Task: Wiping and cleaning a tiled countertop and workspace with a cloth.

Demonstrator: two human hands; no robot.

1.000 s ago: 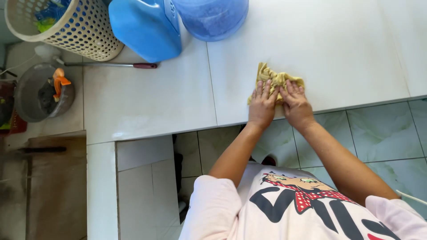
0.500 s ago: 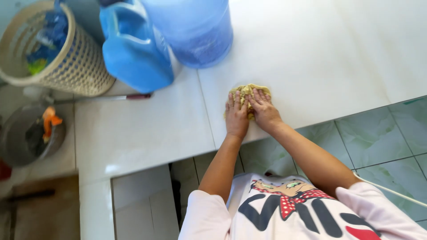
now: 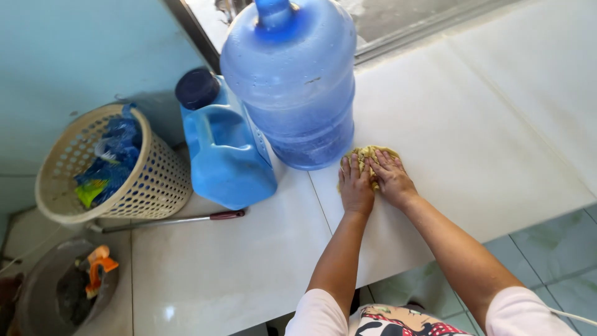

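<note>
On the white tabletop [image 3: 472, 149], left hand [image 3: 356, 188] and right hand [image 3: 392, 179] press flat, fingers spread, on a yellow cloth [image 3: 368, 153] touching the large blue water bottle [image 3: 291, 81]. Risk: a forward push could nudge the bottle against the blue jug [image 3: 227, 155].

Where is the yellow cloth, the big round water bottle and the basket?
yellow cloth [image 3: 367, 151], head view, bunched top edge above the fingers.
big round water bottle [image 3: 292, 81], head view, middle of its blue side.
basket [image 3: 158, 177], head view, perforated outer wall.
</note>
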